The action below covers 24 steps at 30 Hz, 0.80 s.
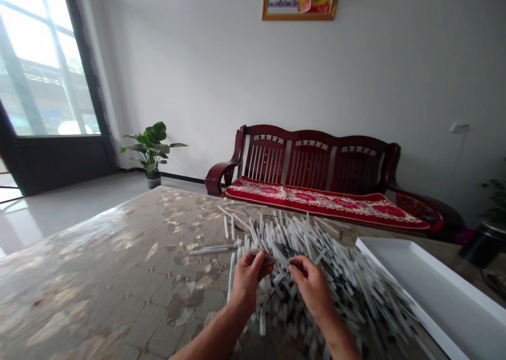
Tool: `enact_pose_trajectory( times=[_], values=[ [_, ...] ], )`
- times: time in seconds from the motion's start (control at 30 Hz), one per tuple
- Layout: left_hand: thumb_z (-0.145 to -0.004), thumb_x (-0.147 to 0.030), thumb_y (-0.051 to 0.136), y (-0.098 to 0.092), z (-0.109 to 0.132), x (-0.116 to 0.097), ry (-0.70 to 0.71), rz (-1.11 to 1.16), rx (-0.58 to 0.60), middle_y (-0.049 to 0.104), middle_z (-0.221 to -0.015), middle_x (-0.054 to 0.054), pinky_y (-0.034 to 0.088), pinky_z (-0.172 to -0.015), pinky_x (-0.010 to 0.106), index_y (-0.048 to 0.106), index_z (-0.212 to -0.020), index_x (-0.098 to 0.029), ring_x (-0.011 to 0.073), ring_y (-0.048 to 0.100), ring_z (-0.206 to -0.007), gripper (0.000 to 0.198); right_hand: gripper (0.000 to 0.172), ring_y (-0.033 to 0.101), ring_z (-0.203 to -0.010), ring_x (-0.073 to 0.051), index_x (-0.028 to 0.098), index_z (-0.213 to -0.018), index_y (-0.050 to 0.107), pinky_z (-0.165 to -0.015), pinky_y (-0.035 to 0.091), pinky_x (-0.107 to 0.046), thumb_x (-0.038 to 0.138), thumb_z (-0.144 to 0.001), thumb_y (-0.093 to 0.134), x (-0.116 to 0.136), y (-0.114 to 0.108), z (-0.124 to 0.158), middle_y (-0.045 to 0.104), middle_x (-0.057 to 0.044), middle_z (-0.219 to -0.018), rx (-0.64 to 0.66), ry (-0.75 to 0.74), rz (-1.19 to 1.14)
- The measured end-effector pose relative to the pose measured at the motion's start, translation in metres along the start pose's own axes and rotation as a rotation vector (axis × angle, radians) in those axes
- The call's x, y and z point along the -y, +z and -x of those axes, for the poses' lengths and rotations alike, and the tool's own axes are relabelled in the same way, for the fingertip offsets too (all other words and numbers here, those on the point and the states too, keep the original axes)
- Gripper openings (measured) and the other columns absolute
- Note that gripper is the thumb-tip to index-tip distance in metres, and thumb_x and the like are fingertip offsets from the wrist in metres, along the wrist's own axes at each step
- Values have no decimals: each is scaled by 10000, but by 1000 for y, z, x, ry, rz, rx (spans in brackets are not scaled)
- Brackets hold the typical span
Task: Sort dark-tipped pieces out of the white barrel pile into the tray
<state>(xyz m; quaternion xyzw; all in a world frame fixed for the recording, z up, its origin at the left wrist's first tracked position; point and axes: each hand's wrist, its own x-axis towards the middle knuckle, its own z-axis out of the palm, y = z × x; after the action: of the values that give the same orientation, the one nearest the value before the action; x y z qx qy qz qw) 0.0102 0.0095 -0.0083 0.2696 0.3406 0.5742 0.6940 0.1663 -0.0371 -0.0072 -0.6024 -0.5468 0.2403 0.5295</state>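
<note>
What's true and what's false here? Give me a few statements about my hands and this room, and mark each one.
The left hand and right hand are both above a heap of white sticks. True.

A white tray lies left of the heap. False: it lies to the right.

A wooden bench with a red cushion stands beyond the table. True.

A potted plant stands on the table. False: it stands on the floor, near the window.
</note>
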Motion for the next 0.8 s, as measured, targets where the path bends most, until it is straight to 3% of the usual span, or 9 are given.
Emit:
enact_pose_trajectory(
  times=[0.23,0.43,0.57,0.8],
  values=[
    [-517,-450,900,1,1,1,2,-10,10,747,-702,44,572,-576,218,647,-760,-142,151,712,-617,467,496,578,-455,-192,209,-697,669,-449,437,-284,647,-831,479,0,2,1,641,-36,-552,46,88,-14],
    [-599,-400,872,-2,-4,1,11,-19,-79,727,-643,40,569,-563,216,624,-725,-145,151,707,-590,377,291,685,-622,-221,214,-864,729,-613,518,-288,451,-805,570,-3,-3,0,739,-47,-701,-30,21,83],
    [-614,-397,863,-4,-7,-4,45,5,-80,733,-664,43,568,-572,207,630,-730,-144,145,709,-604,363,215,695,-707,-222,223,-857,740,-686,520,-289,362,-784,593,-2,-9,-1,757,-53,-778,-30,-65,208],
    [-630,-373,859,-1,-4,-2,12,-27,-46,746,-695,54,580,-583,234,636,-766,-148,163,717,-606,345,265,674,-812,-209,223,-911,745,-730,511,-276,382,-843,543,5,-9,0,740,-67,-893,-76,-185,277]
  ],
)
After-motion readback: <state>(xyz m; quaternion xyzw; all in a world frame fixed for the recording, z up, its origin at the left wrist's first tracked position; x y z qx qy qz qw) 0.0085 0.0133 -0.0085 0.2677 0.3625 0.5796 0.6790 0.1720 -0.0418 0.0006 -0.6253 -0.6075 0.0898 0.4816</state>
